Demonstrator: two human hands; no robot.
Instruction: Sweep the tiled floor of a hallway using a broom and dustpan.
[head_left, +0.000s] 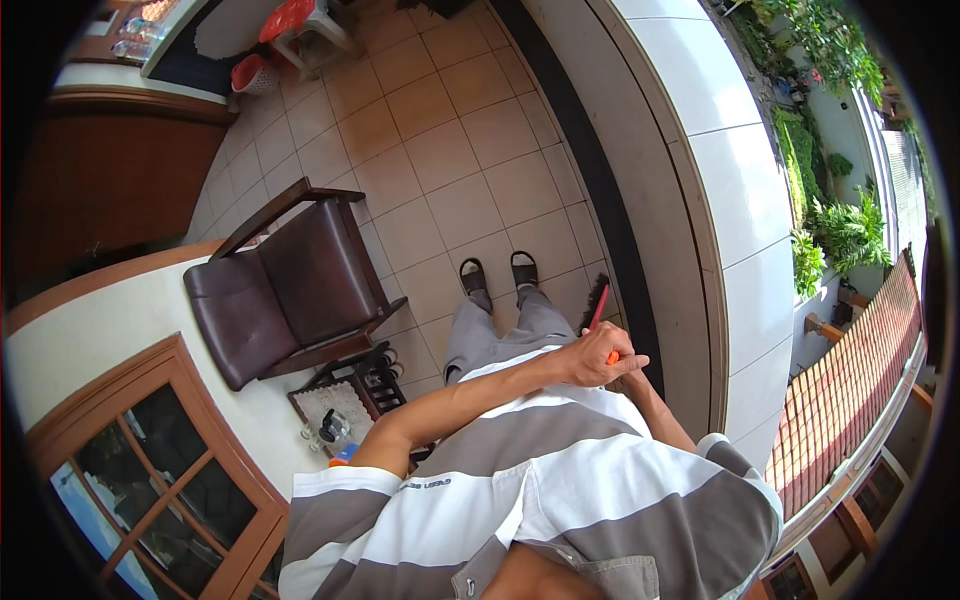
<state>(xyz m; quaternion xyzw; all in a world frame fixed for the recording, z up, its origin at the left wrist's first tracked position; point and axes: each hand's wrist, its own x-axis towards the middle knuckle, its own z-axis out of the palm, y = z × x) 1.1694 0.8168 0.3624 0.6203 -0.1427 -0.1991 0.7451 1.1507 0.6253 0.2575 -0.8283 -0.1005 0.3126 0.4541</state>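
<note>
A broom with a red head and dark bristles (596, 304) reaches down by the floor's right border, to the right of my feet. My left hand (600, 356) crosses over my body and is closed around the top of its handle. An orange handle end (613, 358) shows between the thumb and fingers. My right forearm (660, 412) leads up under the left hand. The right hand itself is mostly hidden behind the left, so its grip does not show. Most of the handle is covered too.
On the left stand a brown padded armchair (319, 277) and a small side table (330, 397) with a jug. Tiled floor (450, 165) stretches ahead, up to a red-topped stool (289, 22) and a basket (255, 76). A low tiled wall (675, 225) runs along the right.
</note>
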